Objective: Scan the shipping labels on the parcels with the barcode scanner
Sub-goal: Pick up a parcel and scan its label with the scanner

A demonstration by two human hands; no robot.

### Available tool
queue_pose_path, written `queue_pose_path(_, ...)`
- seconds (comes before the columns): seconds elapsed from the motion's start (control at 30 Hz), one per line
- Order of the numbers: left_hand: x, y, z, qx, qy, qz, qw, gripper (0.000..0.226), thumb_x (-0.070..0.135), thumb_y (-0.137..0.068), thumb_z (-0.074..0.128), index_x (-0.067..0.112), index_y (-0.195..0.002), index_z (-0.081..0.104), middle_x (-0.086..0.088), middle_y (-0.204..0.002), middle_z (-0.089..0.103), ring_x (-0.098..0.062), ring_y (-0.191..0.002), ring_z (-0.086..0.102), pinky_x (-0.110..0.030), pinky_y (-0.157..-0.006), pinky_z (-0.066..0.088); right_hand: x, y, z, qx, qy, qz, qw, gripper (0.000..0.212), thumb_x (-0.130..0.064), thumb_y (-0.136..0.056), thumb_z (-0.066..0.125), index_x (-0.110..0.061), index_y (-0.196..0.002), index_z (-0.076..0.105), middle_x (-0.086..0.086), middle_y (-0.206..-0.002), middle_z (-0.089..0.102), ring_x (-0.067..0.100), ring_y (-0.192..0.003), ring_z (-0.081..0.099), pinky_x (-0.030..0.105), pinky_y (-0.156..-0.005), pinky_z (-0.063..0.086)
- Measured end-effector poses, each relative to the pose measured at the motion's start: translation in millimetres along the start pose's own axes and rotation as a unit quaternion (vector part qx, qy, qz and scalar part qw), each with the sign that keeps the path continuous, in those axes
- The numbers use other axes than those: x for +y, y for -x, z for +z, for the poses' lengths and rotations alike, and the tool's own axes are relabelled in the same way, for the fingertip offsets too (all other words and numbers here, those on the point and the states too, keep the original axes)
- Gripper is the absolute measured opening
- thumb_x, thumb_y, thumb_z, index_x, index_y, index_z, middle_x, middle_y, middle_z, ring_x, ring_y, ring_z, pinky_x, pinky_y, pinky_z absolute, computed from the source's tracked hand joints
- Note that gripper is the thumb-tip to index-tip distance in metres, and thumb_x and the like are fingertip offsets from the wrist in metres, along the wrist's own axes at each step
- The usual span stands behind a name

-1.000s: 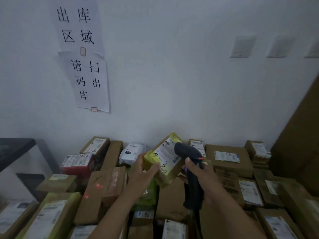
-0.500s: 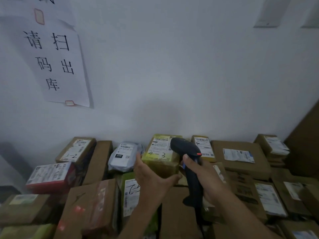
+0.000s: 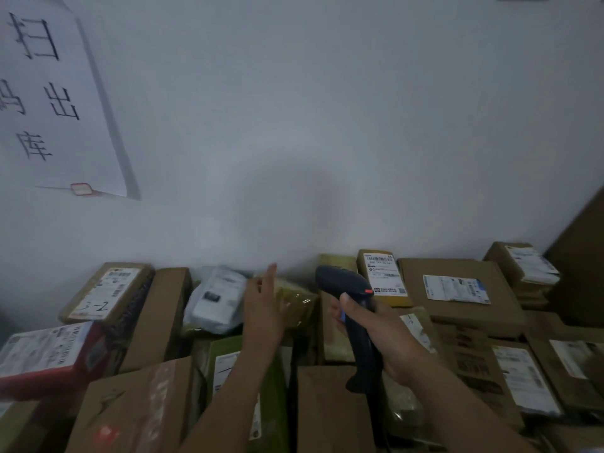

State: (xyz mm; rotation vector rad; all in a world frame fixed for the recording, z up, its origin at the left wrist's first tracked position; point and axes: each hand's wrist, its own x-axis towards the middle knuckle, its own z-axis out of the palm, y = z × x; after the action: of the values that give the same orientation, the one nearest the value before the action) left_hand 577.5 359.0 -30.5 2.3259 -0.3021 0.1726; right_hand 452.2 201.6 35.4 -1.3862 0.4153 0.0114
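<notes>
- You are gripping the barcode scanner point(image 3: 351, 308) in your right hand point(image 3: 382, 335), fingers wrapped around its dark handle, its head tilting up and forward over the parcels, with a small red mark showing on its side
- Your left hand point(image 3: 263, 317) is reaching forward with fingers spread and straight, grasping nothing; it is hovering at or against a yellow-green parcel point(image 3: 294, 302) wrapped in shiny film, though you cannot tell from here whether the palm is touching it
- That yellow-green parcel is sitting near the wall, between the grey plastic mailer point(image 3: 215, 299) on the left and the scanner head on the right
- Just beyond the scanner head, a narrow box is showing its white shipping label point(image 3: 384, 273) with barcodes facing you
- To the right of it, a wide cardboard box point(image 3: 457, 289) is lying flat with a blue-edged label on top
- On the left, a box marked "3-2" point(image 3: 104, 292) is leaning against the wall, with a red box point(image 3: 49, 358) bearing a large label lying below it
- In the foreground, a plain brown carton point(image 3: 137, 407) is lying under your left forearm
- A paper sign point(image 3: 55, 96) with handwritten characters is hanging on the wall point(image 3: 327, 125) at upper left
</notes>
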Motion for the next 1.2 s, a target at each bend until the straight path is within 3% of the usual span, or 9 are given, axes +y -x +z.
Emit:
queue_pose_path(0.07, -18.3, -12.1, 6.3, -0.102, -0.123, -0.022, 0.987, 0.07, 0.012, -0.096, 0.06, 0.023, -0.155, 0.025, -0.015, -0.146, 0.038, -0.028, -0.124, 0.05, -0.036, -0.106, 0.043, 5.1, -2.3, -9.9, 0.014, 0.011, 0.002, 1.0, 0.061, -0.064, -0.051, 0.077, -0.026, -0.099, 0.074, 0.0, -0.104, 0.077, 0.017, -0.101, 0.072, 0.038, -0.098, 0.05)
queue_pose_path(0.17, -36.9, -20.7, 11.6, -0.188, -0.128, -0.077, 0.971, 0.079, 0.028, -0.091, 0.069, 0.021, -0.155, 0.024, -0.02, -0.147, 0.039, -0.033, -0.131, 0.045, -0.041, -0.11, 0.04, 9.8, -6.2, -21.3, 0.023, 0.012, -0.008, 1.0, 0.062, -0.059, -0.058, 0.075, -0.021, -0.107, 0.069, 0.0, -0.106, 0.076, 0.014, -0.099, 0.072, 0.03, -0.091, 0.052)
queue_pose_path(0.4, -44.1, -47.6, 32.9, -0.153, -0.082, -0.023, 0.985, 0.095, 0.05, -0.085, 0.071, 0.043, -0.155, 0.008, -0.011, -0.158, 0.026, -0.034, -0.141, 0.034, -0.053, -0.108, 0.041, 25.1, -18.5, -36.1, 0.063, -0.022, 0.01, 0.998, 0.047, -0.048, -0.066, 0.074, -0.016, -0.1, 0.072, 0.004, -0.099, 0.078, 0.016, -0.094, 0.074, 0.03, -0.087, 0.056)
queue_pose_path(0.6, -54.7, -61.5, 36.8, -0.183, -0.025, -0.019, 0.983, 0.065, 0.028, -0.08, 0.079, 0.033, -0.132, 0.04, -0.011, -0.132, 0.046, -0.033, -0.119, 0.051, -0.055, -0.101, 0.047, 34.5, -26.9, -46.3, 0.072, -0.03, 0.017, 0.997, 0.044, -0.051, -0.067, 0.075, -0.019, -0.097, 0.071, 0.006, -0.099, 0.078, 0.022, -0.097, 0.074, 0.043, -0.097, 0.053)
queue_pose_path(0.77, -63.5, -50.4, 33.4, -0.15, 0.01, 0.043, 0.988, 0.067, 0.019, -0.08, 0.079, 0.037, -0.129, 0.037, -0.002, -0.136, 0.045, -0.019, -0.12, 0.05, -0.039, -0.102, 0.048, 37.8, -30.3, -41.6, 0.073, -0.066, 0.007, 0.995, 0.05, -0.048, -0.063, 0.077, -0.013, -0.097, 0.07, 0.009, -0.099, 0.077, 0.022, -0.095, 0.074, 0.033, -0.084, 0.059)
queue_pose_path(0.87, -59.9, -49.9, 34.0, -0.148, -0.035, 0.053, 0.987, 0.058, 0.021, -0.083, 0.075, 0.027, -0.13, 0.04, -0.001, -0.135, 0.049, -0.017, -0.118, 0.053, -0.041, -0.101, 0.05, 41.6, -31.2, -36.4, 0.075, -0.068, 0.017, 0.995, 0.051, -0.045, -0.066, 0.075, -0.009, -0.102, 0.068, 0.01, -0.1, 0.077, 0.023, -0.095, 0.074, 0.035, -0.087, 0.057)
queue_pose_path(1.0, -57.7, -57.2, 38.1, -0.249, -0.226, 0.017, 0.942, 0.054, 0.026, -0.089, 0.07, 0.021, -0.137, 0.047, -0.008, -0.138, 0.049, -0.023, -0.122, 0.052, -0.039, -0.106, 0.045, 43.5, -29.7, -31.6, 0.068, -0.054, 0.021, 0.996, 0.047, -0.043, -0.073, 0.072, -0.007, -0.103, 0.069, 0.01, -0.099, 0.077, 0.022, -0.094, 0.075, 0.029, -0.08, 0.059)
queue_pose_path(1.07, -55.9, -58.9, 37.5, -0.294, -0.235, -0.021, 0.926, 0.052, 0.03, -0.091, 0.067, 0.018, -0.139, 0.05, -0.01, -0.138, 0.052, -0.022, -0.122, 0.054, -0.033, -0.105, 0.045, 42.3, -29.4, -32.0, 0.066, -0.039, 0.024, 0.997, 0.044, -0.044, -0.075, 0.071, -0.009, -0.102, 0.069, 0.01, -0.097, 0.077, 0.024, -0.092, 0.075, 0.035, -0.083, 0.058)
queue_pose_path(1.2, -46.1, -48.5, 22.3, -0.215, -0.157, -0.056, 0.962, 0.043, 0.028, -0.097, 0.061, 0.014, -0.137, 0.055, -0.01, -0.129, 0.061, -0.018, -0.107, 0.06, -0.025, -0.088, 0.048, 34.3, -23.0, -30.9, 0.058, 0.003, 0.019, 0.998, 0.037, -0.043, -0.081, 0.069, -0.009, -0.095, 0.07, 0.009, -0.085, 0.077, 0.025, -0.077, 0.075, 0.034, -0.069, 0.059)
